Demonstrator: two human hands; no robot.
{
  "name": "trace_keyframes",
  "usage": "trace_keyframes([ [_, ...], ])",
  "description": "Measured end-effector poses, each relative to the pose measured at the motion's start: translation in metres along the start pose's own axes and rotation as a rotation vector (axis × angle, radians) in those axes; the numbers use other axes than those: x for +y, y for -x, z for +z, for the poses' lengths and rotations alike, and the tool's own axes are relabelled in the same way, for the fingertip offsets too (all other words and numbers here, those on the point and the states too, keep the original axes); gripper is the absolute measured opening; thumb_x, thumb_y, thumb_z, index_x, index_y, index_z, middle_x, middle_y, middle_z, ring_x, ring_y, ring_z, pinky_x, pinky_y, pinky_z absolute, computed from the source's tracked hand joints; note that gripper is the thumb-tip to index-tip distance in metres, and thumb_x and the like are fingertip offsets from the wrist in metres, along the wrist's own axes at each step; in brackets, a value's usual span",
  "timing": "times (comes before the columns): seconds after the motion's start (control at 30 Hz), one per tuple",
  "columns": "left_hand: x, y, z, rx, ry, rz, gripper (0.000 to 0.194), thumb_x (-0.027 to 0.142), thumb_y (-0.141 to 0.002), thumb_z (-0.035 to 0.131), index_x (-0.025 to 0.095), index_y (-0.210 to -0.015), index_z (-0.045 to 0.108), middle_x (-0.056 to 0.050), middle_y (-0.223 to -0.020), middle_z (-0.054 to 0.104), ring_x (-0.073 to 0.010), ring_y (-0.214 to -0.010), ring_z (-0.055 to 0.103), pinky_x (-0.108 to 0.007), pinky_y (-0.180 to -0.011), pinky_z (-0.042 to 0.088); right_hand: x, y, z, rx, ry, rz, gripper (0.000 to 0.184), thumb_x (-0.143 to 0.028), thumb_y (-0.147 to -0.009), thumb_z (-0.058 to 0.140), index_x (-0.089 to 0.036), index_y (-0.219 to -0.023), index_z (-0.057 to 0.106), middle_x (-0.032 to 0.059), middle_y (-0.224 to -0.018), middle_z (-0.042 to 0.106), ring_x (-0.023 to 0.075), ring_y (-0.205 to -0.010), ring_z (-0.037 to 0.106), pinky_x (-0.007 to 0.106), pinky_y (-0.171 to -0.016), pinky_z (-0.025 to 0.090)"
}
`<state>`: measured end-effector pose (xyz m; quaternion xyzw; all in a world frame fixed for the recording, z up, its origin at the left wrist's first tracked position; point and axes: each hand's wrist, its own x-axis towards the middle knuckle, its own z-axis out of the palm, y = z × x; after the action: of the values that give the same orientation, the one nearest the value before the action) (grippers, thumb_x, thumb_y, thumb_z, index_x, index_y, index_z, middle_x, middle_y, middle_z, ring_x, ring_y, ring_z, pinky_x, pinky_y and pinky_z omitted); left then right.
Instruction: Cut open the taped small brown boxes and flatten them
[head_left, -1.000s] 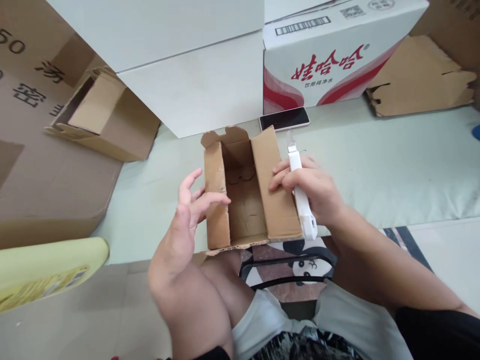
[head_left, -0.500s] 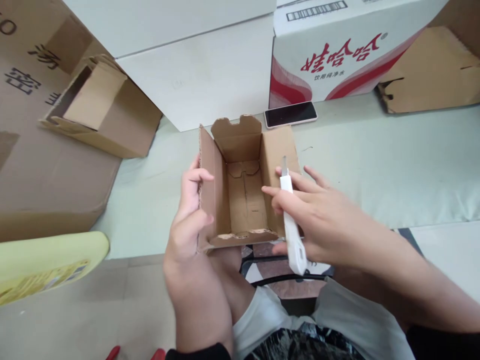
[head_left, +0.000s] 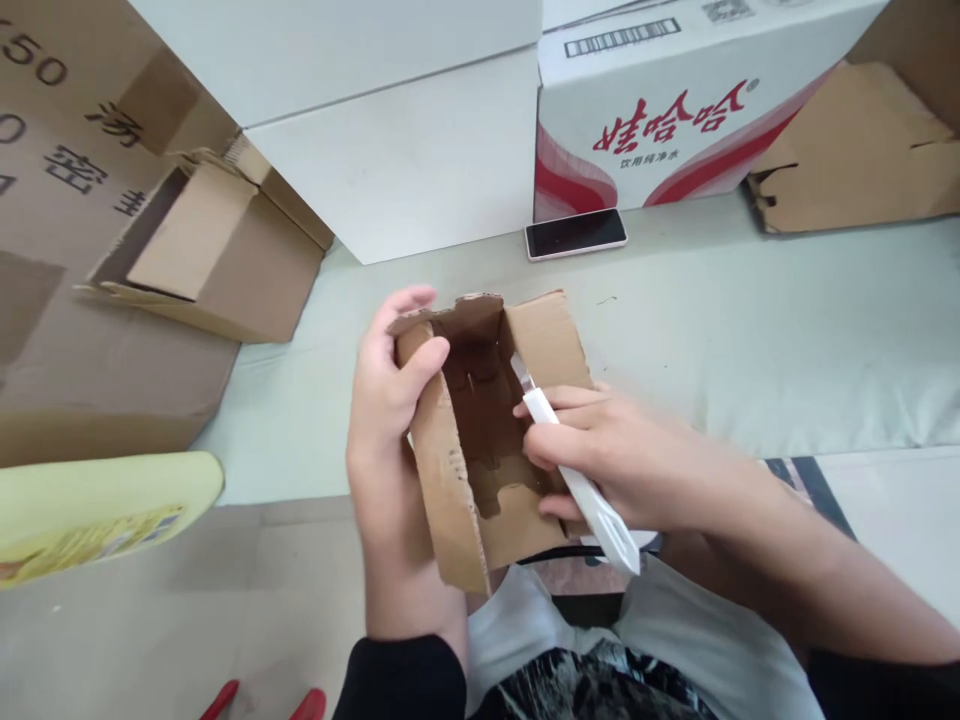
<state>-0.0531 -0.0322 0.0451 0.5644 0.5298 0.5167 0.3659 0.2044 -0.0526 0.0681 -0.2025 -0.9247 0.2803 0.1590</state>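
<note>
A small brown cardboard box (head_left: 450, 470) is tilted in front of me, its top flaps spread and its inside bare. My left hand (head_left: 394, 375) grips the box's far left corner, thumb over the left flap and fingers round the outside. In my right hand (head_left: 592, 450) is a white utility knife (head_left: 581, 490) with its short blade out, pointing away from me over the box opening. Fingers of that hand also rest against the box's right side. The far ends of several right fingers are hidden behind the knife and flap.
Behind the box lies a phone (head_left: 576, 235) on the pale green cloth (head_left: 675, 310). White cartons (head_left: 420, 160) and a red-printed carton (head_left: 637, 140) stand at the back. Another open cardboard box (head_left: 240, 250) is at left, flattened cardboard (head_left: 855, 160) at right, a yellow container (head_left: 112, 510) at lower left.
The box has tipped and turned, its near end dropping toward my lap. My left hand shifted from beside the left flap to grip the far left corner. The knife moved over the opening.
</note>
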Motion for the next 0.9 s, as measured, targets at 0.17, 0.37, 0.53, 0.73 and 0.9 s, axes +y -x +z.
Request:
trace_keyframes([
  [0.17,0.013,0.0,0.007,0.176,0.262,-0.006,0.031,0.049,-0.077,0.054,0.025,-0.093,0.065,-0.006,-0.086,0.067,-0.0268,-0.098,0.066,-0.048,-0.103,0.053,0.012,0.007,-0.006,0.006,-0.023,0.114,0.023,-0.033,-0.089,0.073,-0.023,-0.089,0.052,0.0073,-0.098,0.07,0.0251,-0.102,0.066,0.035,-0.078,0.051],
  [0.37,0.004,-0.005,0.014,0.291,0.093,-0.012,0.037,0.062,-0.071,0.055,0.025,-0.069,0.06,-0.003,-0.051,0.049,-0.0222,-0.064,0.056,-0.045,-0.083,0.052,0.019,0.001,0.004,0.334,-0.294,0.112,0.027,-0.028,-0.092,0.068,-0.026,-0.091,0.04,0.0089,-0.117,0.075,0.0251,-0.115,0.071,0.041,-0.092,0.057],
  [0.53,-0.009,0.0,0.012,0.434,-0.015,0.015,0.029,0.04,-0.081,0.056,0.026,-0.055,0.054,0.0,-0.048,0.038,-0.0194,-0.061,0.051,-0.042,-0.084,0.053,0.018,0.0,0.026,0.684,-0.692,-0.01,0.035,-0.039,-0.096,0.069,-0.03,-0.103,0.036,0.007,-0.137,0.071,0.0237,-0.135,0.066,0.046,-0.104,0.059],
  [0.73,-0.017,-0.001,0.011,0.749,-0.041,0.116,0.032,0.025,-0.083,0.044,0.025,-0.053,0.033,0.004,-0.048,0.028,-0.0139,-0.049,0.029,-0.035,-0.078,0.054,0.014,-0.005,0.029,0.556,-0.527,-0.085,0.049,-0.045,-0.088,0.079,-0.03,-0.102,0.034,0.0118,-0.158,0.058,0.0284,-0.148,0.055,0.056,-0.119,0.049],
  [0.9,-0.021,-0.001,0.017,0.868,0.055,0.131,0.036,0.029,-0.093,0.045,0.025,-0.059,0.038,0.004,-0.052,0.032,-0.0145,-0.058,0.043,-0.031,-0.074,0.05,0.024,-0.013,0.032,0.683,-0.192,0.315,0.025,-0.021,-0.091,0.065,-0.027,-0.095,0.041,0.0097,-0.13,0.076,0.0309,-0.126,0.071,0.055,-0.103,0.057],
])
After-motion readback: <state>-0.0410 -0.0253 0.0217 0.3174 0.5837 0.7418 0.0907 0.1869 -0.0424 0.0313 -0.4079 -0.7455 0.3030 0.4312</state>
